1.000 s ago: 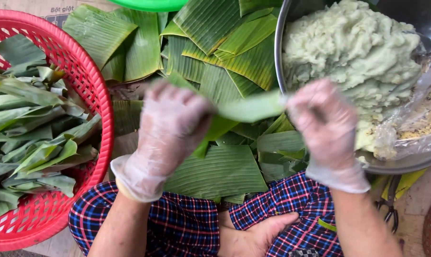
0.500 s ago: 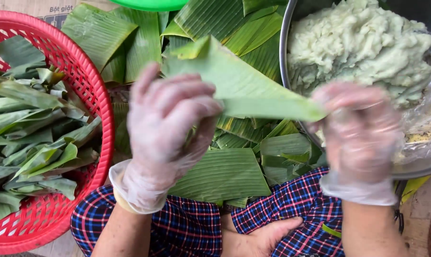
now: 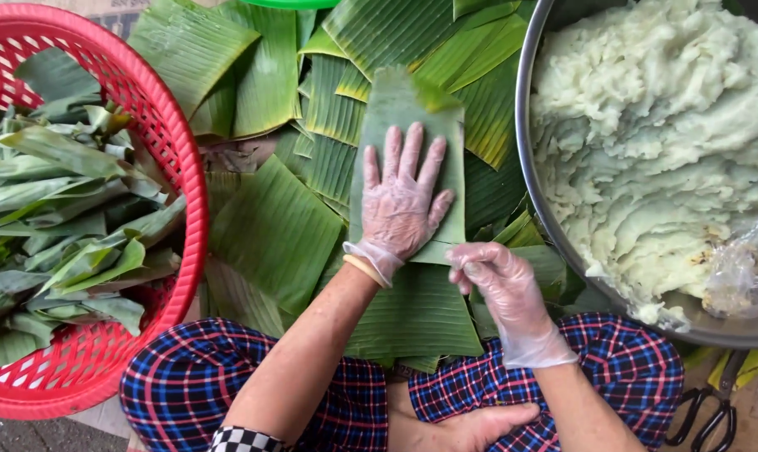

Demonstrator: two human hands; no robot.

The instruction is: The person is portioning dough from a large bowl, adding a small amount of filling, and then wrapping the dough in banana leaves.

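Pressing flat with fingers spread, the gloved left hand (image 3: 402,201) pins a banana leaf strip (image 3: 408,159) atop the leaf pile (image 3: 270,226), between red basket (image 3: 182,167) and dough bowl (image 3: 534,192), while the right hand (image 3: 500,289), fingers loosely curled and holding nothing, touches the strip's near corner.

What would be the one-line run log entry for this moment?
left hand: flat on leaf piece | right hand: at its lower corner | basket: left | dough bowl: right
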